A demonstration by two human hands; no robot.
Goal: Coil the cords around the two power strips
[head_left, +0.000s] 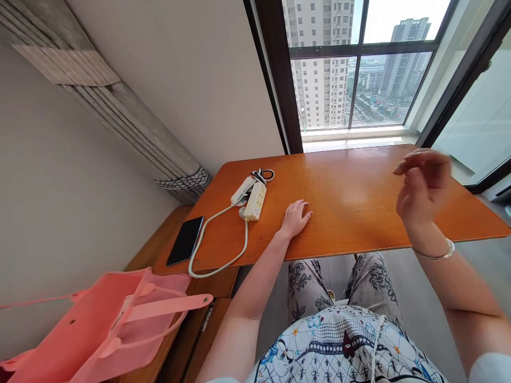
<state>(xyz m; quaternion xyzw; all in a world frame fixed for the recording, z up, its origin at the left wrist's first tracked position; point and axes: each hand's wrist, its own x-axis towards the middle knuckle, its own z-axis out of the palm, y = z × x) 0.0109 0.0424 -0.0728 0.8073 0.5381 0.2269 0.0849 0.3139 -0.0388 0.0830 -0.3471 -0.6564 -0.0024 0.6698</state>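
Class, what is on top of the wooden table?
On the table: two pale power strips with cords, a flat black device and the left hand. Whatever lies beneath them is covered and cannot be seen.

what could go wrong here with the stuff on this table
The left hand rests to the right of the white cord; a sweep leftward might snag its loop and drag the socketed power strip. The black tablet-like device lies near the left edge of the table, so a knock could tip it off.
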